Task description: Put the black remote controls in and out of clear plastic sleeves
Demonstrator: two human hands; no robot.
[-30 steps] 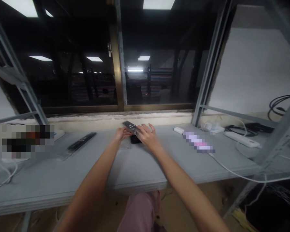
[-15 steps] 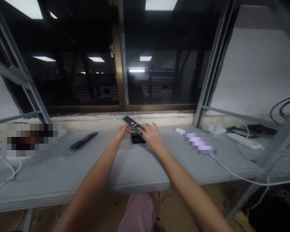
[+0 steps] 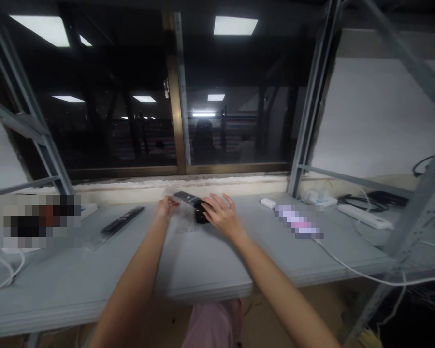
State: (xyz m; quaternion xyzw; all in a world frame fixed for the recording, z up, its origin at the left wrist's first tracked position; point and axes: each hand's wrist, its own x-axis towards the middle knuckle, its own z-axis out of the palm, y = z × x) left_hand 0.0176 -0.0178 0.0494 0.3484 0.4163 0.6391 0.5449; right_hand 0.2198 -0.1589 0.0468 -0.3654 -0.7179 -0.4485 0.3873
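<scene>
A black remote control is held tilted over the middle of the table, with clear plastic around its far end. My left hand pinches the clear plastic bag at the left of the remote. On the near end of the remote, my right hand has its thumb and some fingers closed, while other fingers stick up. Just below the remote is another black item, partly hidden by my right hand. To the left, a black remote in a clear bag lies on the table.
The grey table runs along a window sill. At the right are a blurred-out phone-like item with a white cable, and a white power strip. Blurred-out items and cables stand at the left. Metal shelf posts flank the window.
My left hand has moved left, off the remote's side, and now draws plastic out. The remote has dropped lower and lies flatter, with plastic over its far end. The camera view has tipped up slightly.
</scene>
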